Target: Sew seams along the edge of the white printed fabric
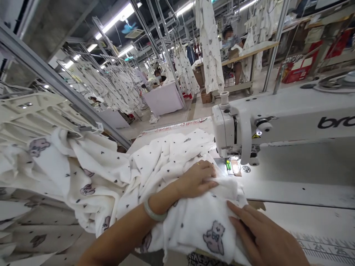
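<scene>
Both hands' grips flat and apart on white printed fabric [177, 166], left hand [198, 179], right hand [263, 236], sewing machine [277, 118] just behind

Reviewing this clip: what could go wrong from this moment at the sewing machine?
The left hand presses the white printed fabric flat close to the sewing machine head; fingers could stray under the needle area. The fabric is heavily bunched, so extra layers might get caught. The right hand covers only a corner.

White fabric [177, 162] with grey bear print
</scene>
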### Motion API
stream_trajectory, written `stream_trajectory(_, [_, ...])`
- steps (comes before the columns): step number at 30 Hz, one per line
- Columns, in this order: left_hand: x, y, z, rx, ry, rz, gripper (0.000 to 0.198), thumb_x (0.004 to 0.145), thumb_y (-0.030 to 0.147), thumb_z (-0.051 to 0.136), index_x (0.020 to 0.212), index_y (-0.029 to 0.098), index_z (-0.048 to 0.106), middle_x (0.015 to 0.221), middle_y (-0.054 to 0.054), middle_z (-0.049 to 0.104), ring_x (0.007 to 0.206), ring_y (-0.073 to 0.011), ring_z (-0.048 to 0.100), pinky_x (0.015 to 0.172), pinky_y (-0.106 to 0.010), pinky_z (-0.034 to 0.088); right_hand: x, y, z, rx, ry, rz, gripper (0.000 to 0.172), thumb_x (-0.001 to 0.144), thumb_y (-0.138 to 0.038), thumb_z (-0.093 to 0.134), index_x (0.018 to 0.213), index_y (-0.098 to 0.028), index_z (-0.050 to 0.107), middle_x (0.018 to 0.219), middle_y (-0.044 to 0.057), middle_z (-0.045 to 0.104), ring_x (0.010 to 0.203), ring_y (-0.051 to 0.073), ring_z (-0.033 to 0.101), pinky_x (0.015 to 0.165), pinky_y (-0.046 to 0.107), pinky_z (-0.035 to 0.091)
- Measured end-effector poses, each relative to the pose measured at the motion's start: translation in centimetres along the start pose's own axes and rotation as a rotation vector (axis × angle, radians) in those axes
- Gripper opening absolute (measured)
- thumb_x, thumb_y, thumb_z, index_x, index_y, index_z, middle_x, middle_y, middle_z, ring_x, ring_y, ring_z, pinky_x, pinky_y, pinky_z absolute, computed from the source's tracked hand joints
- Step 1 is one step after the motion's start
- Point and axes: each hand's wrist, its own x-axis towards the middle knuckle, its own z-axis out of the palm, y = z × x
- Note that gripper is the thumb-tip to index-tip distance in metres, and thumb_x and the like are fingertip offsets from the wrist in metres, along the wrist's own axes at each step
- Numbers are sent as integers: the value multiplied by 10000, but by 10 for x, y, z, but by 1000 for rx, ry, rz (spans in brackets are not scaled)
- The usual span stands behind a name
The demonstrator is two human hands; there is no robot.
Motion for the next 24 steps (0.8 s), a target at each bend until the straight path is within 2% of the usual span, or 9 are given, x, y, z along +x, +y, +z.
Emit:
stream_trajectory(3, [5, 15, -9, -77, -17, 0, 213, 951, 394, 616, 1040, 201, 627, 1315, -142, 612, 1263, -266, 553, 1110, -425, 444, 4, 0, -3, -31, -9, -123, 385, 1003, -365, 465, 1089, -219, 811, 849, 31, 795, 606, 164, 753, 446, 215, 578])
stream_trajectory(5, [16, 26, -10, -90, -91, 0, 266, 971, 430, 607, 1124, 214, 633, 1336, -124, 625, 1290, -269, 548, 1136, -445, 420, 6, -1, -4, -47, 13, -142, 397, 1009, -360, 452, 1074, -210, 814, 840, 43, 796, 600, 171, 754, 442, 222, 580])
stream_trajectory(8, [37, 34, -3, -12, -188, -79, 378, 944, 481, 677, 1183, 190, 643, 1239, -129, 671, 1221, -298, 580, 1105, -469, 422, 4, -1, -5, -72, 40, -163, 389, 1004, -350, 464, 1066, -201, 818, 914, 74, 811, 650, 199, 774, 382, 216, 542])
stream_trajectory(11, [50, 32, 7, 57, -205, -221, 478, 825, 527, 810, 1117, 178, 664, 1133, -116, 681, 1169, -325, 583, 1062, -481, 419, 0, 3, -5, -38, 9, -154, 358, 996, -353, 490, 1067, -230, 819, 910, 62, 805, 657, 188, 772, 411, 201, 551])
stream_trajectory(14, [50, 28, 8, 49, -195, -279, 442, 802, 563, 812, 978, 188, 657, 1042, -77, 673, 1093, -296, 593, 1050, -479, 383, -2, 9, -8, 75, -48, -72, 319, 993, -401, 516, 1048, -301, 814, 858, 28, 770, 634, 154, 744, 509, 196, 586])
stream_trajectory(16, [46, 29, 5, 51, -167, -258, 401, 824, 547, 792, 879, 188, 623, 1018, -62, 661, 1068, -275, 588, 1052, -476, 344, 2, 13, -10, 136, -35, 70, 319, 992, -478, 533, 1096, -312, 786, 910, 37, 746, 651, 151, 718, 539, 209, 587])
stream_trajectory(19, [37, 31, -1, -5, -113, -191, 388, 844, 512, 779, 821, 189, 565, 989, -34, 648, 1039, -242, 583, 1055, -460, 301, 15, 15, -12, 177, 36, 302, 476, 935, -632, 584, 1248, -294, 703, 1058, 73, 716, 686, 176, 693, 523, 255, 577])
stream_trajectory(21, [33, 32, -4, -64, -90, -166, 390, 836, 505, 782, 816, 193, 549, 938, -15, 645, 990, -227, 587, 1051, -451, 291, 27, 14, -11, 221, 17, 394, 593, 878, -708, 615, 1286, -282, 678, 1131, 89, 719, 712, 198, 701, 538, 289, 588])
stream_trajectory(24, [28, 31, -7, -162, -87, -153, 413, 802, 536, 791, 814, 199, 552, 842, 10, 628, 877, -199, 577, 1052, -450, 297, 38, 12, -7, 319, -109, 459, 534, 875, -733, 602, 1059, -248, 727, 943, 60, 751, 705, 215, 698, 589, 303, 584])
